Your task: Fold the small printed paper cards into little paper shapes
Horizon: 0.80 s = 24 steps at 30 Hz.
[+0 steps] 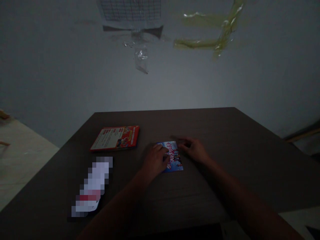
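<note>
A small blue printed booklet [176,163] with red-and-white lettering and little figures lies flat on the dark table. My left hand [155,159] rests over its left side, thumb and fingers bent onto the cover and hiding that edge. At the upper right corner is my right hand [193,149], its fingers curved and a dark gap showing between thumb and forefinger. The fingertips there are dim and blurred, and nothing shows between them.
A red-edged flat box or book [112,138] with a white text panel lies at the back left. Nearer on the left is a phone [93,186] with a lit, pixelated screen. The dark table [225,133] meets a pale wall [160,86] bearing tape scraps.
</note>
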Available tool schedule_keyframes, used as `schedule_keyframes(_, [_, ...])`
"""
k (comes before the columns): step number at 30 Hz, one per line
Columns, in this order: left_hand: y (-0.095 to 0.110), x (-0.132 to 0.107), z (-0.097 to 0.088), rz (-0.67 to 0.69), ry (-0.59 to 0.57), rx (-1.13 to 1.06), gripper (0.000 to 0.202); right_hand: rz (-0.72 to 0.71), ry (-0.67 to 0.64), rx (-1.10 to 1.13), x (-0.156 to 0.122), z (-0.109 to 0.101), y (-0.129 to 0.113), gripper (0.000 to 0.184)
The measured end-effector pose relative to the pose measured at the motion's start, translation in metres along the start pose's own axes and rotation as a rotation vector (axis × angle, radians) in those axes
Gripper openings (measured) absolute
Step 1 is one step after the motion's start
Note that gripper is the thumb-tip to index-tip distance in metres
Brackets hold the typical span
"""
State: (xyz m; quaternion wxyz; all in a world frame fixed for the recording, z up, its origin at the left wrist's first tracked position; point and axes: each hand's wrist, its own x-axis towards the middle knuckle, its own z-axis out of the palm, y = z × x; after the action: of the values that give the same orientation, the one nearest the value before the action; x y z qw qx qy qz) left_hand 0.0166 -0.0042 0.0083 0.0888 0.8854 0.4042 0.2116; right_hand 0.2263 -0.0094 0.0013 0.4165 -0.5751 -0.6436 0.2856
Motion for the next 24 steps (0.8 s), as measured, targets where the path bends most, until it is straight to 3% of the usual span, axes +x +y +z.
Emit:
schedule_keyframes(3, [0.008,0.001,0.003,0.136,-0.026,-0.031,0.022,-0.086,-0.052,0.016,0.003,-0.001,-0.001,0.028])
schedule_keyframes(7, [0.009,-0.001,0.006,0.206,-0.087,-0.013,0.026,-0.120,-0.122,0.032,-0.001,0.005,0.009,0.030])
schedule_keyframes(13, [0.006,-0.002,0.010,0.209,-0.125,-0.003,0.027,-0.212,-0.104,-0.055,-0.008,0.012,0.025,0.028])
schedule_keyframes(24, [0.006,-0.002,0.007,0.202,-0.129,-0.009,0.027,-0.270,-0.103,-0.143,-0.007,0.006,0.026,0.022])
